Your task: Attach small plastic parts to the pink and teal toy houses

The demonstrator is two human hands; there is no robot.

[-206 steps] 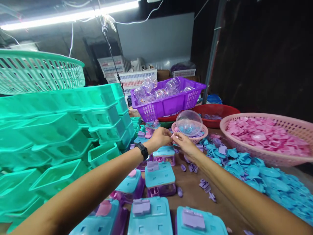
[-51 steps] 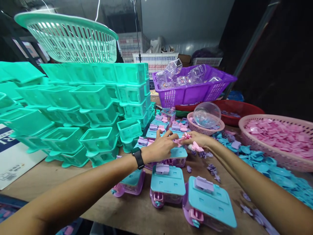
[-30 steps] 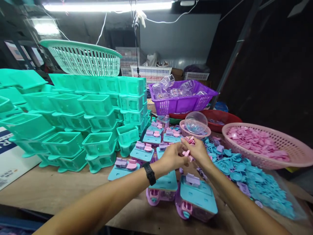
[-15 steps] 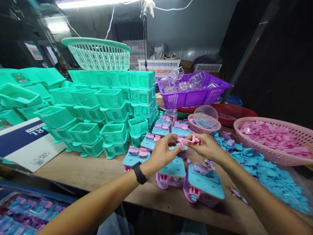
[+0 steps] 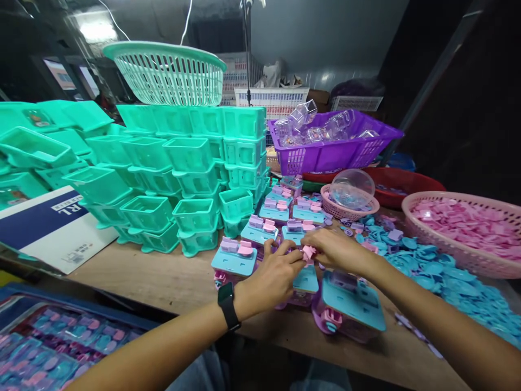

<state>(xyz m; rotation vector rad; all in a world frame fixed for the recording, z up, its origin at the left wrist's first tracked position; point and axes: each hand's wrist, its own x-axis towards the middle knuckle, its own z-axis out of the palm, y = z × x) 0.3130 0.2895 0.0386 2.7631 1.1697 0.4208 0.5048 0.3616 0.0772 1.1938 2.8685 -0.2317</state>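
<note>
My left hand (image 5: 273, 276) and my right hand (image 5: 338, 250) meet over a small toy house with a blue roof (image 5: 304, 282) on the wooden table (image 5: 171, 282). Small pink plastic pieces (image 5: 308, 252) are pinched between the fingertips of both hands, most of them in my right hand. A black watch sits on my left wrist. Another blue-roofed house with a lilac base (image 5: 350, 305) lies just right of my hands. More houses with pink and lilac roof parts (image 5: 235, 256) stand in rows behind.
Stacked teal plastic shells (image 5: 163, 168) fill the left, a teal basket (image 5: 166, 73) on top. A purple basket of clear pieces (image 5: 331, 142), a small pink basket with a clear dome (image 5: 350, 196), a pink basket of pink parts (image 5: 464, 228) and loose blue parts (image 5: 439, 271) lie right. A tray (image 5: 52, 347) sits below the table edge.
My hands have dropped from above the table down onto the toy house, still holding the pink pieces. The view has tilted downward and the houses now sit closer to me.
</note>
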